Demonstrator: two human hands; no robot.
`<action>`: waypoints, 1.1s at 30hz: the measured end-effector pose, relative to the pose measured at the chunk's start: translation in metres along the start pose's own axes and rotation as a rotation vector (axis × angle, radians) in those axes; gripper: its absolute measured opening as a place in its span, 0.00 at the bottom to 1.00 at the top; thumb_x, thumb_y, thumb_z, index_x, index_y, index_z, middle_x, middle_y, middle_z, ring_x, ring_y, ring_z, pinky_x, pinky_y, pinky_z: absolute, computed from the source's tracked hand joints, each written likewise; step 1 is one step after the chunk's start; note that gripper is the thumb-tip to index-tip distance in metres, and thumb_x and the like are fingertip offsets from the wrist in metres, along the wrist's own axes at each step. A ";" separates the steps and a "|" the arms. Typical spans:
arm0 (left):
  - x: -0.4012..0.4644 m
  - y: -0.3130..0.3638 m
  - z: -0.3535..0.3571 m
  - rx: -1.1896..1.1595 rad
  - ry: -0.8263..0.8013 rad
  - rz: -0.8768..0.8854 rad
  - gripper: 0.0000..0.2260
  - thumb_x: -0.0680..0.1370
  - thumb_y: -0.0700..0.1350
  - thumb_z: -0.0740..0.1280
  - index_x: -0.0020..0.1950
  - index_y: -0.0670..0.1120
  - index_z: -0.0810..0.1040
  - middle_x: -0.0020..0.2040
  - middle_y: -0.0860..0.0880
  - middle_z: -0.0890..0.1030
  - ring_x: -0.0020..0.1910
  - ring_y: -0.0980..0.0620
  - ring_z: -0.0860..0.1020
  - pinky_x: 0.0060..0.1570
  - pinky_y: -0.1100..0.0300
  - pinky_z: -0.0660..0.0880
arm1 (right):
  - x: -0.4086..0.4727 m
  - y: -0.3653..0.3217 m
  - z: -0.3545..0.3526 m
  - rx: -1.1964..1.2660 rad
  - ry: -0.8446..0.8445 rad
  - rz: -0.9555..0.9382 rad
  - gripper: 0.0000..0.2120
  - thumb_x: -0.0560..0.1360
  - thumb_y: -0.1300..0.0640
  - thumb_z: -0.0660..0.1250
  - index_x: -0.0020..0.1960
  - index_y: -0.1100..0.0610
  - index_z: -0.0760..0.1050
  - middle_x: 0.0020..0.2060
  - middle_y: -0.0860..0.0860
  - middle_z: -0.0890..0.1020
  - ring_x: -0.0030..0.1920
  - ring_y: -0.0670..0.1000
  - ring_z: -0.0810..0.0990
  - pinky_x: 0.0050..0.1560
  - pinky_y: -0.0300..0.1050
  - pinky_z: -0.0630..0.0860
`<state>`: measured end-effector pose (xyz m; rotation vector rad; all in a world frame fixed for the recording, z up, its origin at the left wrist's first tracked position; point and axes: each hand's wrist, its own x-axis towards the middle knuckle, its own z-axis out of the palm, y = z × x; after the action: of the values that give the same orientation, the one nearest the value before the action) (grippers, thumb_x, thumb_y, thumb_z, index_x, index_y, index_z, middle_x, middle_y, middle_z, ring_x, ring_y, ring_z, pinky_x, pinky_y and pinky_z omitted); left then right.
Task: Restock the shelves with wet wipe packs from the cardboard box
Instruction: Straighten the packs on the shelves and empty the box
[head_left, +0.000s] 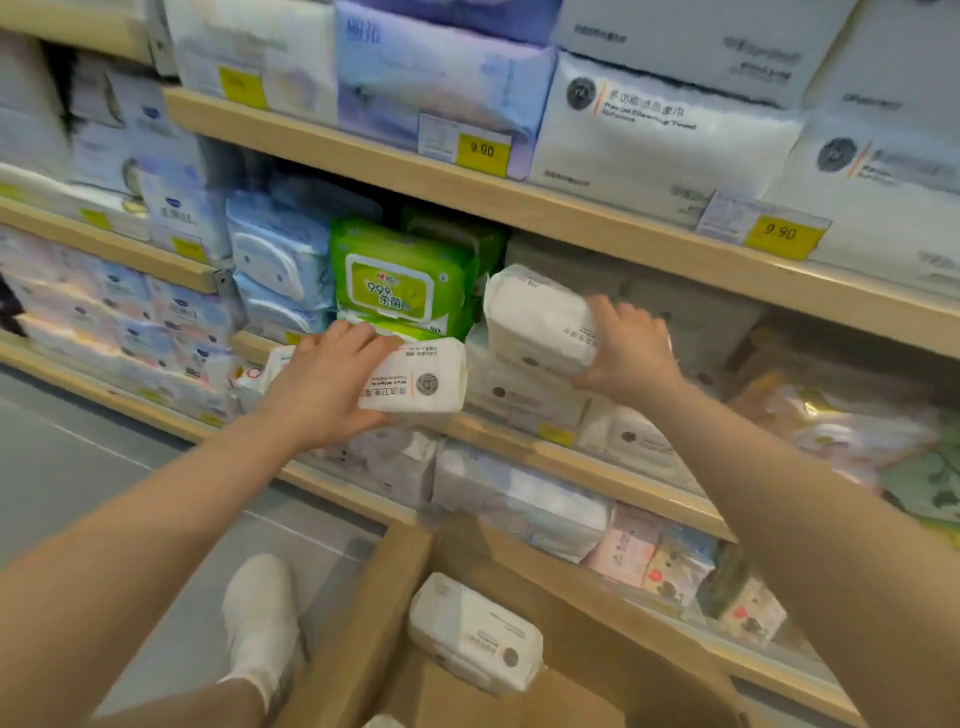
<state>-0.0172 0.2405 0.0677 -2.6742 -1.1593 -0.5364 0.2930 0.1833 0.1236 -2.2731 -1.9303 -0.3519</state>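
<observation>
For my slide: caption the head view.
Left hand and right hand each place a white wipe pack on the shelf.

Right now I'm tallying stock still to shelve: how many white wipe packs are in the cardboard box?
1 white wipe pack shows, lying tilted against the left wall of the cardboard box. The box's lower part runs out of frame, so more may be hidden.

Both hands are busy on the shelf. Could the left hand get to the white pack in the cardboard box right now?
Probably not yet: the left hand holds a white pack. The pack in the box lies uncovered in the open cardboard box.
</observation>
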 end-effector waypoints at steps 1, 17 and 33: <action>0.007 -0.004 0.004 -0.011 0.008 -0.010 0.36 0.64 0.57 0.75 0.67 0.44 0.69 0.55 0.44 0.73 0.55 0.42 0.69 0.48 0.44 0.70 | 0.014 0.000 0.004 0.000 -0.030 0.005 0.41 0.67 0.51 0.73 0.74 0.53 0.55 0.59 0.57 0.73 0.59 0.60 0.72 0.60 0.55 0.67; 0.028 -0.025 0.050 -0.102 -0.041 -0.060 0.37 0.62 0.61 0.70 0.66 0.45 0.69 0.54 0.45 0.73 0.53 0.47 0.65 0.48 0.43 0.72 | 0.042 -0.001 0.083 -0.087 0.234 0.036 0.42 0.70 0.71 0.63 0.74 0.41 0.51 0.75 0.53 0.54 0.73 0.63 0.50 0.56 0.72 0.70; 0.026 -0.018 0.050 -0.176 -0.059 -0.044 0.38 0.62 0.66 0.62 0.66 0.45 0.70 0.54 0.45 0.73 0.52 0.46 0.67 0.46 0.44 0.73 | 0.057 -0.012 0.080 -0.103 0.126 0.028 0.34 0.77 0.44 0.61 0.76 0.42 0.46 0.77 0.55 0.51 0.76 0.60 0.50 0.70 0.72 0.48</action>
<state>-0.0010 0.2853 0.0324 -2.8359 -1.2440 -0.5959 0.2966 0.2598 0.0616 -2.2772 -1.8578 -0.5884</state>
